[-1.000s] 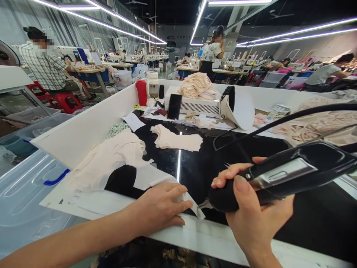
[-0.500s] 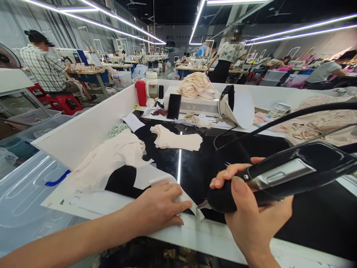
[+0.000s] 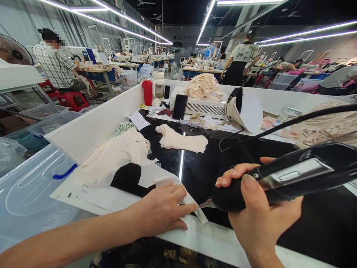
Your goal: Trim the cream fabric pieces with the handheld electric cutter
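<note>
My left hand (image 3: 164, 204) lies palm down at the front of the table, pressing a pale strip of fabric (image 3: 192, 193). Its fingers are stretched out, with the thumb apart from the index finger. My right hand (image 3: 256, 201) is wrapped round a black corded hand tool (image 3: 295, 175) with a silver panel. From the tool's rounded front a thin metal tip (image 3: 205, 203) reaches the strip's edge, near my left index finger; I cannot tell whether they touch. A pile of cream fabric pieces (image 3: 117, 152) sits to the left. Farther back lies a small stack of cut pieces (image 3: 182, 138).
A glossy black board (image 3: 231, 160) covers the tabletop inside white side walls (image 3: 97, 123). At the back stand a phone (image 3: 180, 107), a red cup (image 3: 147, 92), a white vented box (image 3: 192, 106) and a lamp (image 3: 251, 111). The tool's cord (image 3: 304, 118) arches across the right.
The view has swung slightly left, so everything appears farther right. Both hands keep nearly the same pose, and the tool's tip stays near the strip. The strip's near end looks less curled.
</note>
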Demonstrator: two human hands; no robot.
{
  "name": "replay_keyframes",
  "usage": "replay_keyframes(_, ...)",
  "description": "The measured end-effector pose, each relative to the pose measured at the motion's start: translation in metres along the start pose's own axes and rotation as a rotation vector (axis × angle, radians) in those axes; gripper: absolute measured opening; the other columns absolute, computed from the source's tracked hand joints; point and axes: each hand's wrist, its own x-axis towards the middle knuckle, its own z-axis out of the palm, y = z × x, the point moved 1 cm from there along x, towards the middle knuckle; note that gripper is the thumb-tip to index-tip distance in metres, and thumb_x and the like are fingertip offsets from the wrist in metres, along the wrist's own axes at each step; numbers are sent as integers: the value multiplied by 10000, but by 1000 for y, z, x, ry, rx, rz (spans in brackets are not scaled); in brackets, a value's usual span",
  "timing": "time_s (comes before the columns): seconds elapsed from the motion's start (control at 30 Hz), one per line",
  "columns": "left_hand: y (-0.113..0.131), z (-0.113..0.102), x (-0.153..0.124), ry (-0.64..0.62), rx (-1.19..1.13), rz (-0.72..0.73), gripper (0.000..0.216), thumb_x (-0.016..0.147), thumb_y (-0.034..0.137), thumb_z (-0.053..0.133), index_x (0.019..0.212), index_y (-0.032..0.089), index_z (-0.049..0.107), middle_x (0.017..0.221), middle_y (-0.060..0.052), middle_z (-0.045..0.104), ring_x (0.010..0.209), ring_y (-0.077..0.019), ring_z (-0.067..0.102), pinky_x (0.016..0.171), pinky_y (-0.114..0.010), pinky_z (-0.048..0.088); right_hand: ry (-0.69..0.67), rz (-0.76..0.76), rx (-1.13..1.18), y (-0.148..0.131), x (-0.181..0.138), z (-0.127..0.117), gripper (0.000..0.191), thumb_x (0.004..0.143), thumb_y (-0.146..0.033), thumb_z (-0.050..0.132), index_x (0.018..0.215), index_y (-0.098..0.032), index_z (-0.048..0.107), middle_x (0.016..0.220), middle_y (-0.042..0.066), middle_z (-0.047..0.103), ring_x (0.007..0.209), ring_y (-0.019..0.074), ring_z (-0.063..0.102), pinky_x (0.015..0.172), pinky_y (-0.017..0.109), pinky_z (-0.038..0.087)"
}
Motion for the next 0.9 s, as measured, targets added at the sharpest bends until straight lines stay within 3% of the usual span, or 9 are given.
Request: replay_keyframes(0.9, 3, 0, 1, 56, -27, 20, 647, 907, 509, 876, 1429, 221, 625, 1186, -119, 631, 1049, -301, 650, 978, -445, 557, -80, 7, 35, 19, 6, 16, 440, 844, -288, 869, 1166, -269, 570, 774, -79, 706, 534, 154, 657, 548, 347, 596)
